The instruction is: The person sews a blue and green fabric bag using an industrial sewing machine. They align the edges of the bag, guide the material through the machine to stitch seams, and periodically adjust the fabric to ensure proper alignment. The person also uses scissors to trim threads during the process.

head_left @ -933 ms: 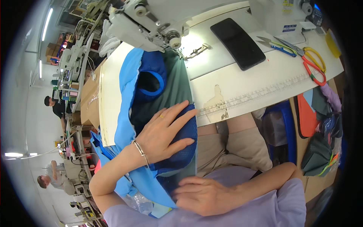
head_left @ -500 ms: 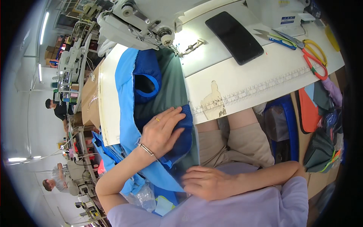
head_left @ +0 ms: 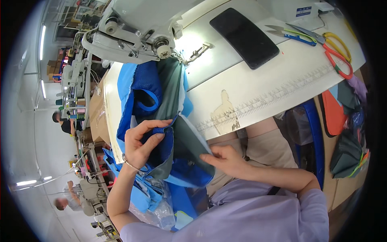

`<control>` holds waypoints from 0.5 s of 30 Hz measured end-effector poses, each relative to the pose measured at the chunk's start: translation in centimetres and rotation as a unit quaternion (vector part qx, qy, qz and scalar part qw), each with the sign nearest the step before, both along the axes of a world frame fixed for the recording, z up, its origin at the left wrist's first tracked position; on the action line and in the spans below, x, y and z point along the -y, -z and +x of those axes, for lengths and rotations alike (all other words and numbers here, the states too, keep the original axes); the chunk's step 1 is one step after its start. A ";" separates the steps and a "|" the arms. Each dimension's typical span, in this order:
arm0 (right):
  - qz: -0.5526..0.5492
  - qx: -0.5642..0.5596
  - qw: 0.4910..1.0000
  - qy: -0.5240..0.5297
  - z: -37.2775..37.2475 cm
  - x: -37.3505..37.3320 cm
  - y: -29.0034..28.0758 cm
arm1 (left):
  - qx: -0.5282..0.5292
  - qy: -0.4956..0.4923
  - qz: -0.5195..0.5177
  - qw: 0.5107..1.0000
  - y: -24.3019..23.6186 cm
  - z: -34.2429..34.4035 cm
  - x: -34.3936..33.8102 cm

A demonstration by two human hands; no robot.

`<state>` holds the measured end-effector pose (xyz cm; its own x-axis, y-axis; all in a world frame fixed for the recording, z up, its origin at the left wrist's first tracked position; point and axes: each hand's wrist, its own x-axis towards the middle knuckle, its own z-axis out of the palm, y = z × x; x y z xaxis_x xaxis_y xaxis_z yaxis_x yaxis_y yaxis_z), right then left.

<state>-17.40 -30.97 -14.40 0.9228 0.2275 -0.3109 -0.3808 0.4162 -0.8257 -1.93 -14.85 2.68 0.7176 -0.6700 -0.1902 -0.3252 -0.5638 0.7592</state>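
Note:
A fabric piece of light blue, dark blue mesh and grey-green panels (head_left: 169, 86) runs from the sewing machine's needle area (head_left: 180, 60) over the table's front edge. A round opening with a blue rim (head_left: 151, 103) shows in the mesh part. My left hand (head_left: 141, 143) is closed on the fabric, thumb and fingers pinching a dark blue mesh edge. To its right, my right hand (head_left: 227, 160) grips the border of the grey-green panel between thumb and fingers, over my lap. The panel is spread between both hands, its pale edge turned up.
A black phone (head_left: 244, 38) lies on the white table (head_left: 258, 86). Thread snips (head_left: 296, 38) and scissors with red and yellow handles (head_left: 336, 54) are at the right. Blue cloth and clear plastic (head_left: 155, 197) hang below. Two people (head_left: 66, 123) are far left.
My left hand has gone from lying flat on the fabric to pinching its mesh edge. My right hand moved up and right, lifting the grey-green panel's border.

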 end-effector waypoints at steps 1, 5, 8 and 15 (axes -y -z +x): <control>-0.017 0.039 0.998 0.038 -0.5 -0.5 -0.3 | 0.003 0.004 0.000 1.000 -0.1 0.1 0.0; -0.077 0.129 0.986 0.070 -2.8 -0.9 -2.3 | 0.013 0.035 0.022 0.999 0.1 -0.2 1.0; -0.091 0.149 0.980 0.099 -3.4 -1.0 -1.6 | 0.079 0.097 0.054 0.991 2.1 -0.7 1.5; -0.122 0.140 0.978 0.093 -3.6 -0.6 -1.5 | 0.137 0.113 0.049 0.983 2.3 -1.0 1.8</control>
